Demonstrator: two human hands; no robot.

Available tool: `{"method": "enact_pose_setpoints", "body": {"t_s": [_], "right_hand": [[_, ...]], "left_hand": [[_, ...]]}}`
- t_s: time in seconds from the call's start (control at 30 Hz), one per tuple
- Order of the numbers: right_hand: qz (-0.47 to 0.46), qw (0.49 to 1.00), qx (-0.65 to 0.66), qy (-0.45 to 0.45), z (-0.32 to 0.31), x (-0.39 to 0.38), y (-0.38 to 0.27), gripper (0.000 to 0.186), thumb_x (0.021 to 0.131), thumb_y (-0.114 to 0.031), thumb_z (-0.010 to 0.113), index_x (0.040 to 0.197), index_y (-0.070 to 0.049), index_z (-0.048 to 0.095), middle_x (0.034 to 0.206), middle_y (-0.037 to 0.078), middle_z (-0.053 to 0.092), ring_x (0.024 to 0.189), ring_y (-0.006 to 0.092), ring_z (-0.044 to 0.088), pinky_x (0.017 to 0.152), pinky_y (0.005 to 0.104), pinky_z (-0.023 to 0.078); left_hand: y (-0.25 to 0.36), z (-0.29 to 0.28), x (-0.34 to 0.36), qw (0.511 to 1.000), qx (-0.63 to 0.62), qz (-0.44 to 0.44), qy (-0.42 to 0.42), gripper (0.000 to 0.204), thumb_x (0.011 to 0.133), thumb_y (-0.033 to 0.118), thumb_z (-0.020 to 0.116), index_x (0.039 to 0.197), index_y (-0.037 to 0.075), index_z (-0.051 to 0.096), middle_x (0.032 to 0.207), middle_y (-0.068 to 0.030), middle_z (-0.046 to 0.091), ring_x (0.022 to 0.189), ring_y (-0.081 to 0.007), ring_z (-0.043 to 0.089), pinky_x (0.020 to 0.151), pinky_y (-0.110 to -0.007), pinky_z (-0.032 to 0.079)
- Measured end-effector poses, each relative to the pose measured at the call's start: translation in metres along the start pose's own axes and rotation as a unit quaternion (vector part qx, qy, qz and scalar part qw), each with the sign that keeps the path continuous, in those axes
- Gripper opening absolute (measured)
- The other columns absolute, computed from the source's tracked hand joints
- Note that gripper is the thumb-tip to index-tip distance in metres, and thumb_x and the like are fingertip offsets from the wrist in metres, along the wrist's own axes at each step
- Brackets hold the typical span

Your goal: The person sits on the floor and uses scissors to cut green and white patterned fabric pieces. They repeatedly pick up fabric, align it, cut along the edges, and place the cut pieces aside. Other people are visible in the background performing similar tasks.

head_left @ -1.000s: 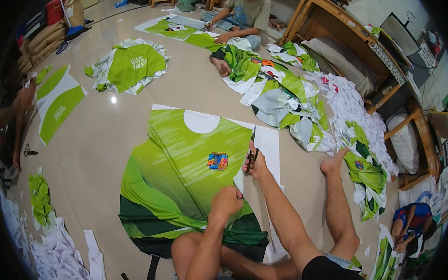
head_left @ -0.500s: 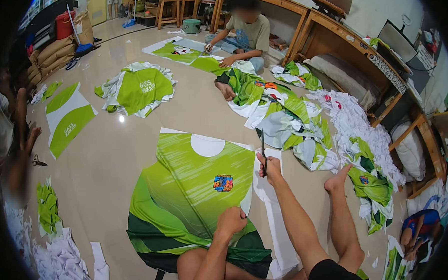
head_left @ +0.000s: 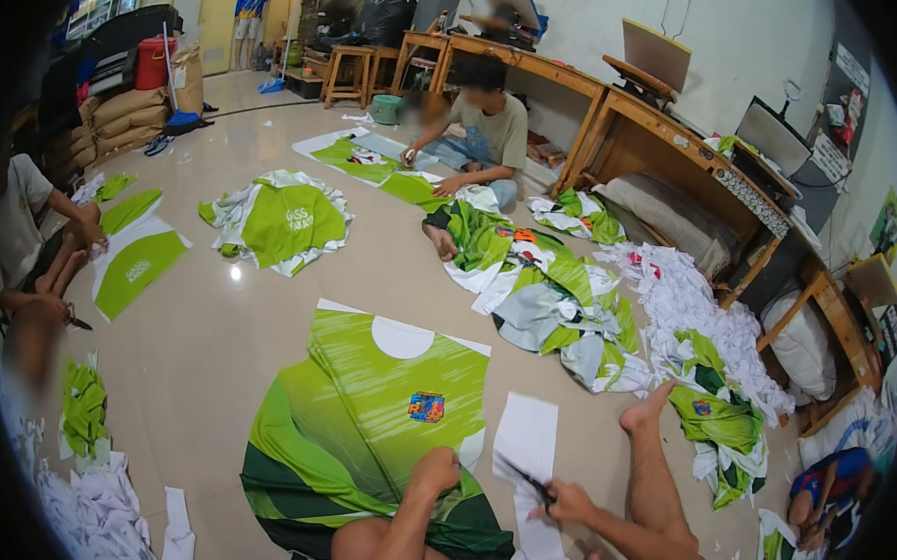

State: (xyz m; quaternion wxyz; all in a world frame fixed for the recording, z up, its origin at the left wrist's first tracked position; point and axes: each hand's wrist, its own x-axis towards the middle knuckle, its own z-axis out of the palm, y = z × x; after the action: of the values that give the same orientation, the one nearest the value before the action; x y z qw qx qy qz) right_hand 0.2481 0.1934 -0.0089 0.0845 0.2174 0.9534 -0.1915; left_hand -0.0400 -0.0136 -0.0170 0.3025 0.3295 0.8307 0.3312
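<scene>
A green shirt panel (head_left: 363, 396) with a white neck cutout and dark green lower edge lies on the floor before me, partly over my leg. My left hand (head_left: 434, 472) is closed at the panel's right edge, the fabric pinched under its fingers. To its right my right hand (head_left: 567, 503) grips black-handled scissors (head_left: 526, 478), blades pointing to the upper left. They hang over a long white strip (head_left: 529, 429), which lies apart from the panel. Whether the blades are parted is hard to make out.
Piles of green and white fabric (head_left: 568, 295) and white scraps (head_left: 708, 301) stretch along the right. Another shirt bundle (head_left: 291, 223) and a cut panel (head_left: 139, 262) lie left. A person (head_left: 485, 131) cuts fabric at the back; another person (head_left: 26, 212) sits left, near scissors (head_left: 78, 321).
My right hand has come down and nearer with the scissors, from beside the panel's upper right corner to over the white strip. My left hand stays at the panel's edge. The view has tilted up.
</scene>
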Motion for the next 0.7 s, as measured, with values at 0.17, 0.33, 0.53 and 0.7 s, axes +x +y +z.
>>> {"method": "enact_pose_setpoints", "body": {"t_s": [0.17,0.33,0.53,0.7], "right_hand": [[0.054,0.994,-0.032,-0.085,0.032,-0.105,-0.032,0.058,0.077,-0.044,0.08,0.113,-0.002,0.062,0.088,0.017,0.073,0.081,0.0337,0.072,0.072,0.0424,0.056],[0.043,0.966,0.122,-0.222,-0.005,-0.098,-0.038,0.052,0.074,-0.032,0.084,0.112,0.0,0.068,0.083,0.015,0.073,0.075,0.0237,0.07,0.071,0.0352,0.057],[0.203,0.941,-0.178,0.203,-0.24,0.033,0.195,0.023,0.088,-0.022,0.057,0.086,0.0,0.064,0.078,0.022,0.067,0.072,0.0369,0.066,0.068,0.0483,0.052],[0.326,0.448,0.131,0.822,-0.457,-0.042,0.207,0.034,0.088,-0.03,0.069,0.096,0.003,0.066,0.079,0.021,0.069,0.073,0.0351,0.07,0.064,0.0466,0.054]], "left_hand": [[0.007,0.005,-0.004,0.99,0.055,0.036,0.127,0.03,0.074,0.006,0.065,0.103,0.007,0.073,0.11,-0.0187,0.068,0.102,-0.0374,0.064,0.088,-0.045,0.052],[-0.002,0.021,0.004,0.968,0.052,0.105,0.223,0.03,0.07,0.002,0.066,0.1,0.005,0.072,0.11,-0.0187,0.064,0.104,-0.0386,0.06,0.088,-0.048,0.051],[0.002,0.029,0.008,0.961,0.083,0.146,0.221,0.03,0.07,0.001,0.065,0.1,0.002,0.071,0.115,-0.0206,0.062,0.108,-0.039,0.058,0.092,-0.048,0.049],[-0.005,0.023,0.016,0.953,0.119,0.152,0.235,0.035,0.073,0.0,0.064,0.107,-0.001,0.068,0.124,-0.025,0.057,0.118,-0.0411,0.052,0.101,-0.048,0.043]]}}
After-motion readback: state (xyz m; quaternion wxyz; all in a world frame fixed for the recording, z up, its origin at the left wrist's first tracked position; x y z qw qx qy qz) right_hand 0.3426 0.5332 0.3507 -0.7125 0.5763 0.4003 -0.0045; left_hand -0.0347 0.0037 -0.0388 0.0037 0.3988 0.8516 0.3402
